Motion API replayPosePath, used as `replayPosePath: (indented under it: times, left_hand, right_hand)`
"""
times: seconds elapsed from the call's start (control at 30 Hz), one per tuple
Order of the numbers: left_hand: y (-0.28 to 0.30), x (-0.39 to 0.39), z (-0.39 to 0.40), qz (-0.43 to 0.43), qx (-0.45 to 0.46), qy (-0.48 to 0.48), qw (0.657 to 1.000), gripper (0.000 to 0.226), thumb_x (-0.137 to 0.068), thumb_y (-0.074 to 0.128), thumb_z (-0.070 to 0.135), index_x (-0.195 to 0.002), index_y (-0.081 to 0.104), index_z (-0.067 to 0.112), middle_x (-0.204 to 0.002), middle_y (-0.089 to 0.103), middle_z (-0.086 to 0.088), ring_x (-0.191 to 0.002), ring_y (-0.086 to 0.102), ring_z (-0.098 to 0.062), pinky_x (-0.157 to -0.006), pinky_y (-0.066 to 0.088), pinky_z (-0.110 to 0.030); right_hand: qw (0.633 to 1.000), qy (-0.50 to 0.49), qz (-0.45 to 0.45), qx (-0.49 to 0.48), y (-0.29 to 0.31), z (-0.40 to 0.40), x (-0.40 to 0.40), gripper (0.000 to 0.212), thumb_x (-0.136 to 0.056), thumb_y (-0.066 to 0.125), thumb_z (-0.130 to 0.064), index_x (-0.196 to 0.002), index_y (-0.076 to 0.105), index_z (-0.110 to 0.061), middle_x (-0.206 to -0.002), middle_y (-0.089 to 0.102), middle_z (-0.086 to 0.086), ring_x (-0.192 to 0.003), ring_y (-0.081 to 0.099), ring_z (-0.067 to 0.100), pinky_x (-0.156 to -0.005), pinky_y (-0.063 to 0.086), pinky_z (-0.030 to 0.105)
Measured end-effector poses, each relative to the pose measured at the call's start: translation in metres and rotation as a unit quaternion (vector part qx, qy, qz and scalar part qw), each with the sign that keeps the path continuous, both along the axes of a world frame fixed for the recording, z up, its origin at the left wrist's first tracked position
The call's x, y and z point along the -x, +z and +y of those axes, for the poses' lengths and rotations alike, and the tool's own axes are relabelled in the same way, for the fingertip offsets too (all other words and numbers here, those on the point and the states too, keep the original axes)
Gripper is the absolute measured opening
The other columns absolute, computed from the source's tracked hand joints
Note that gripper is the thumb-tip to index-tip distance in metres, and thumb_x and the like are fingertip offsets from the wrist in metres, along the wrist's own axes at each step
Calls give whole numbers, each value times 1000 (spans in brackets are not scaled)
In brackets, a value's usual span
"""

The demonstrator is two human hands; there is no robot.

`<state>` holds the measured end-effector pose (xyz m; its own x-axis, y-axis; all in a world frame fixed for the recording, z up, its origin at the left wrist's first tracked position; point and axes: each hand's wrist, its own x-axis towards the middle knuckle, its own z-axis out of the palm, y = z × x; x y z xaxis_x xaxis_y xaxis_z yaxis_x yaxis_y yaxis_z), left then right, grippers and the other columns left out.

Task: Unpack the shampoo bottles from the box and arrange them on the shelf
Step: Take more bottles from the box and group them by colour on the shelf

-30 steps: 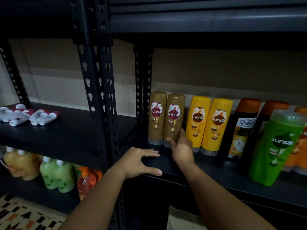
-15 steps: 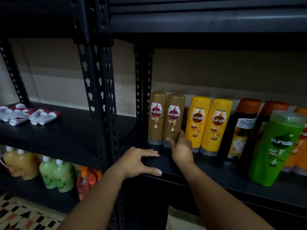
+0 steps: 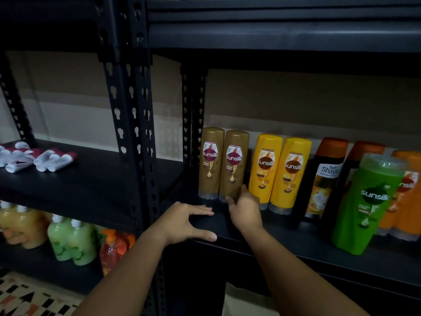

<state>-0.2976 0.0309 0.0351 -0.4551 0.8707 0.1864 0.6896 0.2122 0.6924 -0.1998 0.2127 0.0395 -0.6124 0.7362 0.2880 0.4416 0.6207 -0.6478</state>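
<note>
Two brown Sunsilk bottles stand upright at the left end of the black shelf. To their right stand two yellow Sunsilk bottles, two dark bottles with orange caps, and a green Sunsilk bottle nearer the front edge. My right hand holds the base of the second brown bottle between thumb and fingers. My left hand rests flat on the shelf's front edge, fingers spread. No box is in view.
A perforated black upright divides the rack. The left shelf holds white and maroon tubes. Below it stand yellow, green and orange pump bottles. Orange bottles sit behind the green one. Patterned floor shows at the bottom left.
</note>
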Motion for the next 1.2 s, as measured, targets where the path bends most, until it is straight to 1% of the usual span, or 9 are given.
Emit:
replayPosePath:
  times: [0.23,0.4,0.47,0.67,0.8,0.93,1.03,1.13,1.2]
  left_hand:
    - [0,-3,0,5,14,10,1000,78,-55,87,74,-127,67,49,-137,56,33,-130,38,23,-125,24,-37]
    - [2,-7,0,17,23,11,1000,78,-60,85,71,-131,64,45,-142,55,26,-134,37,17,-125,24,-35]
    - [4,-9,0,23,31,9,999,77,-64,84,68,-134,63,43,-145,53,25,-137,36,12,-125,23,-33]
    - [3,-24,7,67,46,60,995,84,-65,75,79,-134,66,32,-140,57,19,-136,47,-1,-118,34,-30]
    - [2,-81,48,74,-36,70,994,70,-73,63,81,-115,75,26,-116,68,19,-112,61,-2,-100,49,-29]
    - [2,-139,109,89,-1,-16,996,56,-83,69,66,-125,71,28,-134,64,11,-127,55,-7,-105,41,-24]
    - [7,-170,147,48,22,-50,997,62,-86,70,61,-138,63,26,-144,58,5,-137,49,-12,-104,35,-21]
    - [11,-195,182,-45,-3,-72,996,84,-83,75,59,-153,42,27,-145,56,5,-135,51,-11,-107,40,-27]
    - [11,-214,204,-102,-32,-80,991,91,-79,79,58,-153,31,35,-141,58,8,-130,55,-10,-108,45,-32]
  right_hand:
    - [993,108,-30,-42,4,-15,-63,46,-99,63,-33,-141,56,-17,-137,62,5,-127,56,22,-101,46,30]
    - [924,203,-212,-246,-14,-3,-118,74,-101,13,-63,-160,26,-21,-167,22,-1,-155,17,20,-125,13,39]
    - [897,201,-212,-331,-26,12,-138,70,-105,8,-56,-159,29,-18,-164,27,2,-152,28,22,-123,20,39]
    - [907,203,-153,-337,-30,46,-207,49,-105,48,-25,-154,43,-21,-156,45,0,-144,42,16,-119,17,27]
    - [917,200,-82,-335,-29,72,-259,57,-79,84,-6,-133,66,-13,-133,67,3,-121,64,19,-101,49,26]
    - [935,155,-38,-317,-29,107,-299,29,-91,75,-22,-119,74,-13,-118,70,1,-102,69,19,-86,58,32]
    - [947,103,-41,-302,-24,129,-330,37,-91,67,-44,-111,77,-14,-109,70,-3,-95,69,16,-81,58,29]
    - [965,37,-89,-244,-22,157,-362,64,-87,52,-71,-127,71,-24,-130,66,-6,-120,62,13,-103,46,25]
    - [960,16,-173,-221,-24,172,-381,74,-87,39,-78,-148,49,-38,-155,43,-14,-145,37,8,-121,21,28]
